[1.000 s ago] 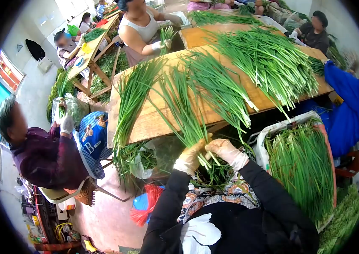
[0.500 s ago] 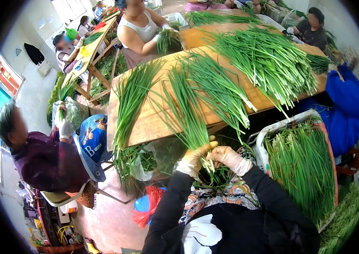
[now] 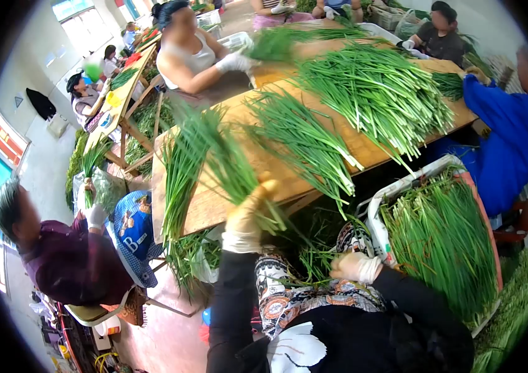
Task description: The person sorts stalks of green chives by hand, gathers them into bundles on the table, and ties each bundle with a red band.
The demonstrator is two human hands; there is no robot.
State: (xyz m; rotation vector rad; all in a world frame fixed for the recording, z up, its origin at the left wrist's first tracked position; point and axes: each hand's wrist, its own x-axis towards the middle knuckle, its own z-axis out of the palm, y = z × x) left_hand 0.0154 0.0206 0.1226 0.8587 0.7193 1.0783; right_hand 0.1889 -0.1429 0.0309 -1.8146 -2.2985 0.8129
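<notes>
Green bunch, long-bladed, motion-blurred, pale at the stem ends, is over the near left part of the wooden table. Left hand: gloved, closed around its stems. Right hand: gloved, fingers curled above the lap, contents indeterminable. Outward: sharper green piles on the tabletop; packed crate at right

Produce packing workroom, by the look; long wooden table with heaped green stalks; gloved workers seated round it; second bench far left, more crew; crate of greens near right; bare pale walls.
</notes>
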